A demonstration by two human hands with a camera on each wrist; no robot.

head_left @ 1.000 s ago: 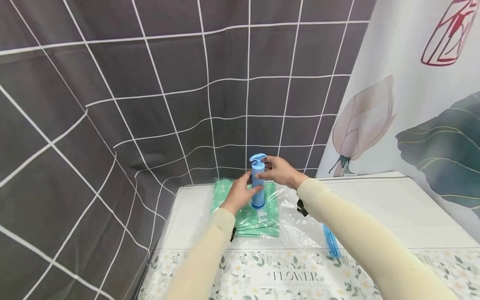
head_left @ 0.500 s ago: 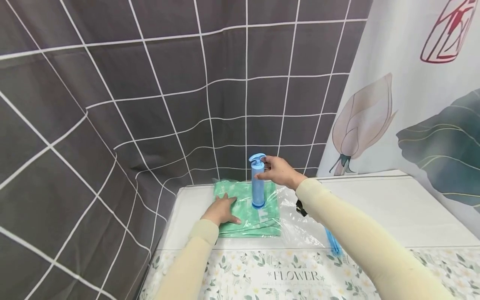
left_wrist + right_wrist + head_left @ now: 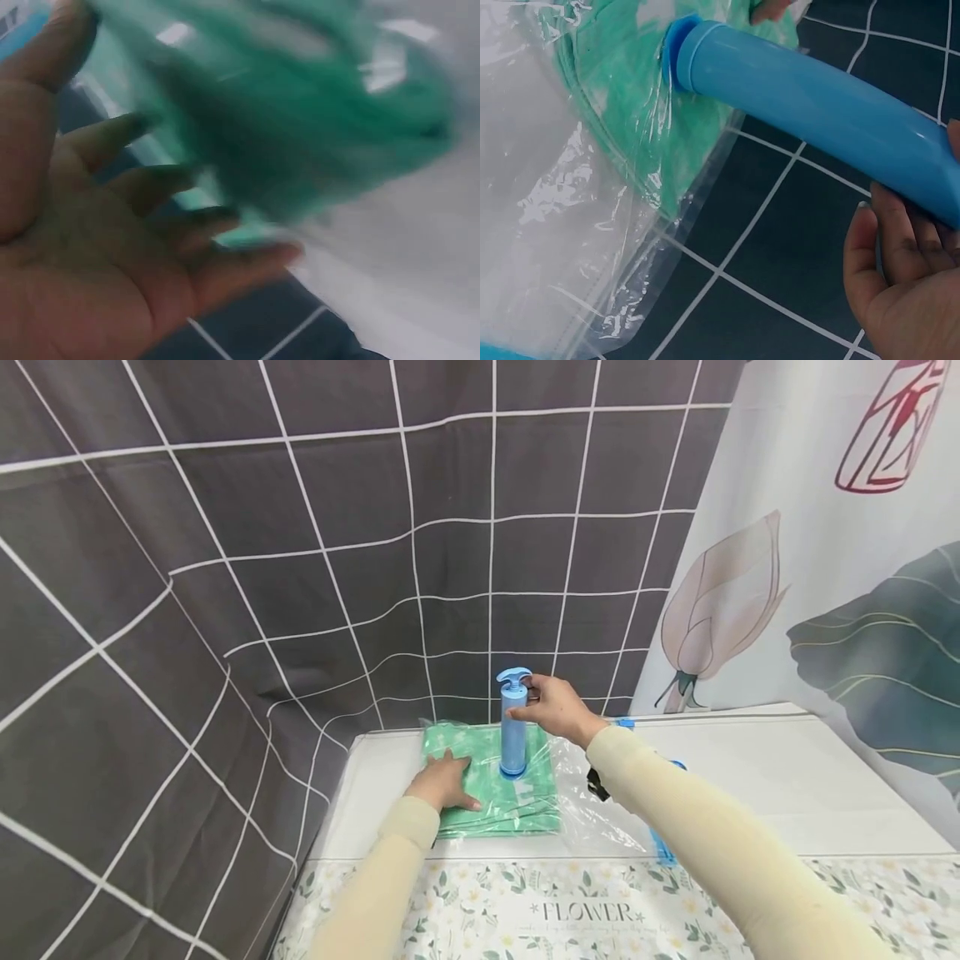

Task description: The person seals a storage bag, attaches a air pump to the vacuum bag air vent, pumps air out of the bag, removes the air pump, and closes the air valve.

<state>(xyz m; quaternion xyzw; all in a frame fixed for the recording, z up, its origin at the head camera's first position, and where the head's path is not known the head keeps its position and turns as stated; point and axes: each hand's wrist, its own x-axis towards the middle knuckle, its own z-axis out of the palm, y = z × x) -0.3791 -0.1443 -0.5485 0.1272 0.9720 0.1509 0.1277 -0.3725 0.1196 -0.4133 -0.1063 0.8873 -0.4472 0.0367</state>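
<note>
A light-blue hand pump (image 3: 513, 739) stands upright, its foot on a clear plastic bag (image 3: 592, 810) with folded green cloth (image 3: 480, 739) inside. My right hand (image 3: 558, 706) grips the pump's upper barrel, just under the handle (image 3: 513, 675). In the right wrist view, the barrel (image 3: 817, 112) meets a blue round fitting (image 3: 676, 56) on the bag. My left hand (image 3: 442, 783) lies spread at the left side of the green bundle. The left wrist view is blurred; there the left hand's fingers are loosely extended beside the bundle (image 3: 300, 112).
A blue strip (image 3: 662, 847) runs along the bag's right end, partly hidden by the right sleeve (image 3: 675, 802). The white table (image 3: 787, 785) has a flowered front part (image 3: 585, 935). Dark grid-patterned cloth (image 3: 337, 568) hangs close behind and at the left.
My left hand has let go of the pump barrel and moved left and down onto the bag. My right hand stays on the pump, which remains upright.
</note>
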